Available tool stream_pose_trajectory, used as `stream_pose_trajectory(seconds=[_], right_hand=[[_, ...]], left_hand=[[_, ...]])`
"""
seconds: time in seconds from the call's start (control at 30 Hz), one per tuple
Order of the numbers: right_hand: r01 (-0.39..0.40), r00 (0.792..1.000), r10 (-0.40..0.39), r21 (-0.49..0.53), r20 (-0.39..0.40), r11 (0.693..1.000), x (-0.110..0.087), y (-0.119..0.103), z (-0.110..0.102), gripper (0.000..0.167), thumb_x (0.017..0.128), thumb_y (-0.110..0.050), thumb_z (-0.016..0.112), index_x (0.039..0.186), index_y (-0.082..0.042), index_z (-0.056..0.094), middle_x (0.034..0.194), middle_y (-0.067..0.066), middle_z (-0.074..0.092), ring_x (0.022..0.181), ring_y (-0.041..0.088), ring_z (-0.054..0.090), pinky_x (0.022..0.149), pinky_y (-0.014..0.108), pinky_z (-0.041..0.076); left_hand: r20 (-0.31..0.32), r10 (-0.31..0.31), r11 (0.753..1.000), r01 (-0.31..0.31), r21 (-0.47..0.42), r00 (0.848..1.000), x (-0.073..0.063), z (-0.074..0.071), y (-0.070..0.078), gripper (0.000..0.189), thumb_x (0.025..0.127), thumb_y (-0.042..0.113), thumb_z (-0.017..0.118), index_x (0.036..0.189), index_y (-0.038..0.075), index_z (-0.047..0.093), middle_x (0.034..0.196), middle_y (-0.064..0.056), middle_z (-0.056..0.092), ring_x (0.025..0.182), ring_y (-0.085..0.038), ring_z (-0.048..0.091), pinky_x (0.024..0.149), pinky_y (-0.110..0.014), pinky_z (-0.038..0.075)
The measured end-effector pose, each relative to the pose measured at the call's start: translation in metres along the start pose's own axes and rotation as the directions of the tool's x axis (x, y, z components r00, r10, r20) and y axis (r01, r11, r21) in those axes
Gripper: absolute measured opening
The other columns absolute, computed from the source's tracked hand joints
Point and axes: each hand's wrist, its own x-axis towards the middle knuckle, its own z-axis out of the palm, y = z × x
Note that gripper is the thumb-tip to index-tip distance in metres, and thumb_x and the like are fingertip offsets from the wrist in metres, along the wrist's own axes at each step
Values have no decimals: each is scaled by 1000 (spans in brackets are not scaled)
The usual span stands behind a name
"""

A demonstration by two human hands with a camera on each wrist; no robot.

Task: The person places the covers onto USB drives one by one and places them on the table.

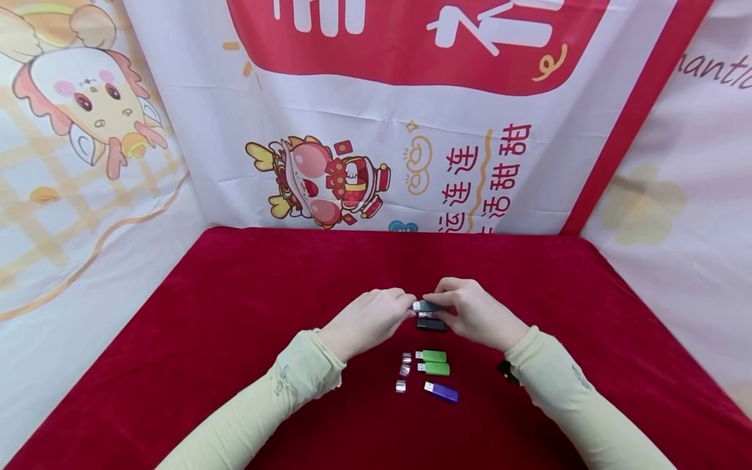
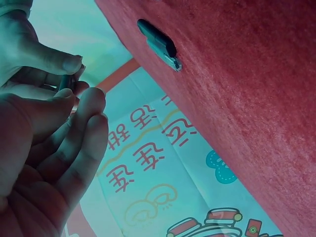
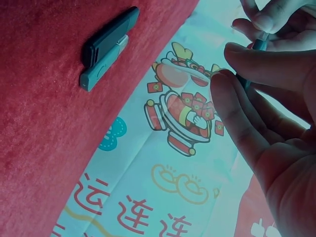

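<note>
Above the cloth, my right hand (image 1: pixel 478 313) pinches a dark USB flash drive (image 1: pixel 425 306) between thumb and fingers. Its silver connector end points left, toward my left hand (image 1: pixel 373 318), whose thumb and fingertip pinch that end; the fingers partly hide it. Just below the hands lie a black flash drive (image 1: pixel 431 324) and a grey one (image 3: pixel 102 66), side by side and touching in the right wrist view. Nearer to me are two green flash drives (image 1: pixel 435 356) with bare connectors, then a purple-blue one (image 1: pixel 442 391).
Left of the green and blue drives, small silver metal pieces (image 1: pixel 401 386) lie in a column. Red cloth (image 1: pixel 235 294) covers the table. Printed white curtains (image 1: pixel 364 104) stand behind and at both sides. A small black object (image 1: pixel 508 372) sits by the right sleeve.
</note>
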Motion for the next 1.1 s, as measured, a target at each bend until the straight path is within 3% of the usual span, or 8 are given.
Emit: stream_pose_trajectory(seconds=[0.33, 0.87, 1.1], right_hand=[[15, 1000, -15, -5, -13, 1000, 0, -1, 4, 34, 71, 9, 83, 104, 2, 75, 84, 7, 62, 70, 10, 57, 61, 19, 50], [31, 999, -31, -28, -18, 999, 0, -4, 4, 31, 71, 7, 83, 102, 2, 76, 84, 5, 61, 73, 12, 59, 63, 21, 52], [14, 1000, -14, -4, 4, 1000, 0, -3, 3, 32, 72, 6, 84, 102, 2, 76, 84, 4, 62, 72, 10, 59, 63, 18, 51]], left_hand=[[1, 33, 998, -33, 55, 999, 0, 0, 0, 9, 94, 13, 68, 94, 6, 63, 81, -4, 60, 70, -14, 63, 63, -24, 53], [26, 48, 993, -50, 108, 999, -1, 0, 1, 9, 93, 12, 69, 95, 6, 62, 80, -3, 59, 70, -11, 62, 62, -19, 51], [18, 44, 997, -45, 63, 999, -2, 0, -1, 10, 94, 15, 69, 95, 7, 62, 81, -2, 60, 70, -12, 62, 63, -20, 52]])
